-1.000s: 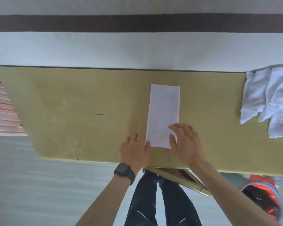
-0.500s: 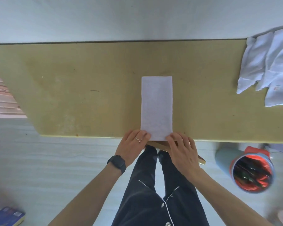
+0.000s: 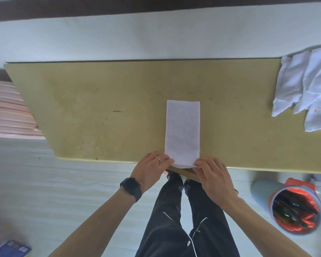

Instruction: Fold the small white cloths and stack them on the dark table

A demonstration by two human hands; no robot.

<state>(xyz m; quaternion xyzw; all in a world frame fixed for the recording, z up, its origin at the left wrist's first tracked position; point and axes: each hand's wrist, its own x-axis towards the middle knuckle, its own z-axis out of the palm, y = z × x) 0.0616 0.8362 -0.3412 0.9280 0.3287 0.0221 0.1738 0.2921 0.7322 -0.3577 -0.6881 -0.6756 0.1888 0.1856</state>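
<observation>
Pulled back to the near edge of the olive-yellow tabletop (image 3: 100, 108), the folded white rectangular cloth (image 3: 183, 130) stretches away from the grip. Crumpled white cloths (image 3: 304, 86) lie far right, their red label (image 3: 316, 110) unreadable. Left hand (image 3: 150, 171) and right hand (image 3: 214, 179), palms down, each pinch a near corner.

Table (image 3: 100, 108), olive-yellow, scuffed. Folded cloth (image 3: 183, 130), white, long narrow strip, lying flat, near end at the table's near edge. Left hand (image 3: 150, 171), with ring (image 3: 158, 159) and dark watch (image 3: 131, 186), pinching near-left corner; right hand (image 3: 214, 177) pinching near-right corner. Heap of unfolded cloths (image 3: 308, 86), white, far right, well apart. Bin (image 3: 259, 190), red-lined, on floor. Blue book (image 3: 9, 248), lower left.
</observation>
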